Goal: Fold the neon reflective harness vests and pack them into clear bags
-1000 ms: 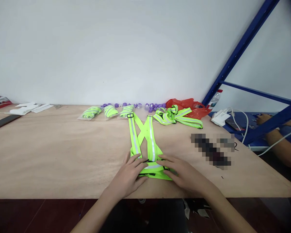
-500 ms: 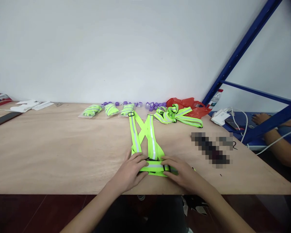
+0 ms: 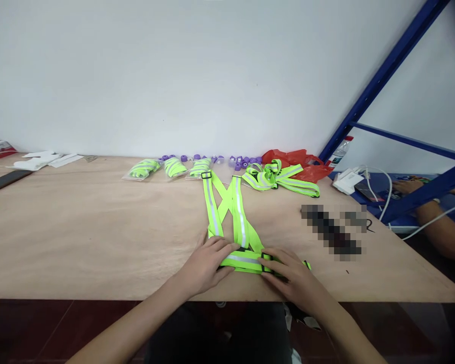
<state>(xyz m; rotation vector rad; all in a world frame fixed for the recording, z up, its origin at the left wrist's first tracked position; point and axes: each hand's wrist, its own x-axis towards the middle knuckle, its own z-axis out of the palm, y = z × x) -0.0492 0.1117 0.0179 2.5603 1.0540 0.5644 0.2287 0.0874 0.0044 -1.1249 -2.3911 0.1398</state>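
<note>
A neon-yellow reflective vest point(image 3: 241, 215) made of straps with silver stripes lies on the table, its shoulder straps crossing and running away from me. Its waist belt point(image 3: 244, 260) stretches sideways between my hands near the front edge. My left hand point(image 3: 211, 263) grips the left part of the belt, thumb below and fingers above. My right hand point(image 3: 288, 273) is closed over the right part, beside a black slide buckle point(image 3: 266, 262). A short yellow strap end shows past the right hand. The belt under both palms is hidden.
Several clear bags point(image 3: 143, 169) of folded yellow straps lie by the wall with purple caps point(image 3: 244, 163). A loose yellow strap bundle point(image 3: 273, 177) and red plastic bag point(image 3: 307, 164) sit right of them. A blurred dark object point(image 3: 331, 230) lies right; another person's arm point(image 3: 436, 217) is beyond the blue frame point(image 3: 387, 76).
My right hand has slid a little to the right along the belt, baring more of the belt and its buckle. The left hand stays nearly in place. The view has shifted slightly.
</note>
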